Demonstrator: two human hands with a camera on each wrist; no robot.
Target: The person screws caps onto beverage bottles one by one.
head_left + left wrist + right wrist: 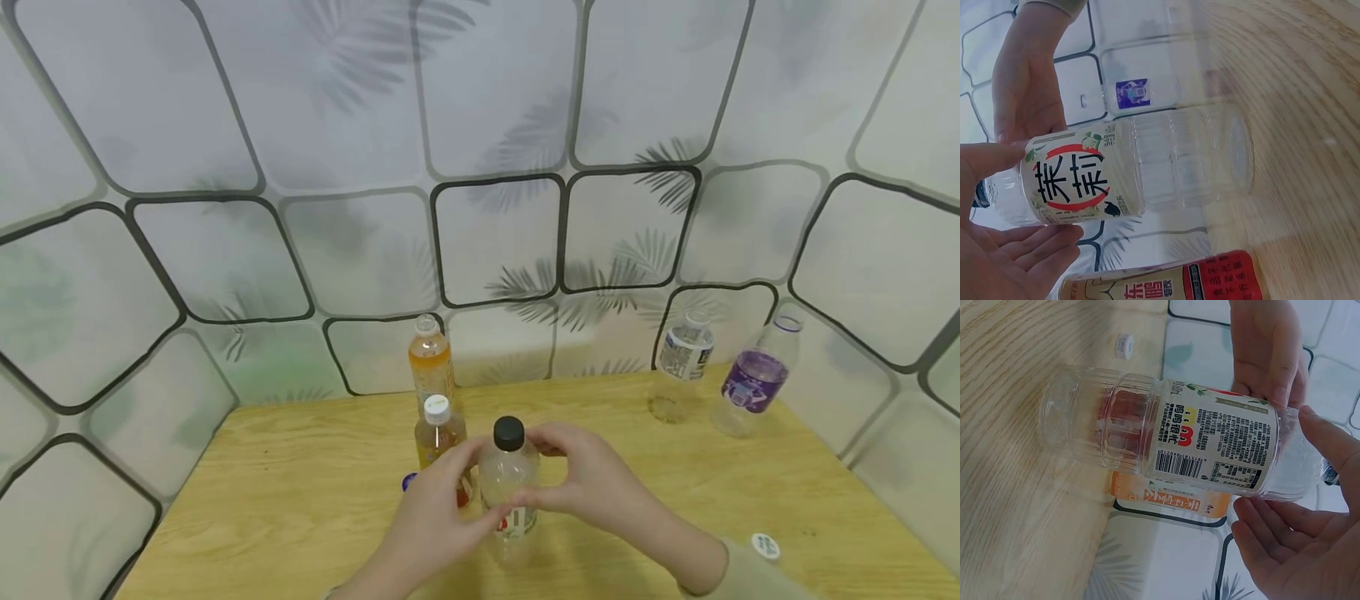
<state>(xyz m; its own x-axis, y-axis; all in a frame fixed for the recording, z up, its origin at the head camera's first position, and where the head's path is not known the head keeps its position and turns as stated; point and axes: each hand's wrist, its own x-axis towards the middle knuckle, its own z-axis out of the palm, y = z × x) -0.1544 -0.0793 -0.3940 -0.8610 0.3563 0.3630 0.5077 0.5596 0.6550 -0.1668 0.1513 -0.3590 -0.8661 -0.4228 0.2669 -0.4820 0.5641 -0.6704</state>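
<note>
A clear plastic bottle (510, 475) with a black cap (509, 433) and a pale label (1075, 175) stands upright in front of me, its base down at the tabletop. My left hand (438, 517) holds it from the left, thumb across the label's front and fingers on the far side. From the right, my right hand (585, 479) grips the same bottle around its upper part, the thumb in front near the left thumb. Just behind the left hand is a white-capped bottle of amber drink (440, 433), partly hidden by that hand.
An uncapped orange-labelled bottle (430, 358) stands behind by the wall. Toward the right back are an uncapped clear bottle (682, 367) and one with a purple label (755, 379). A white cap (766, 547) lies at right, a blue cap (408, 481) beside the left hand.
</note>
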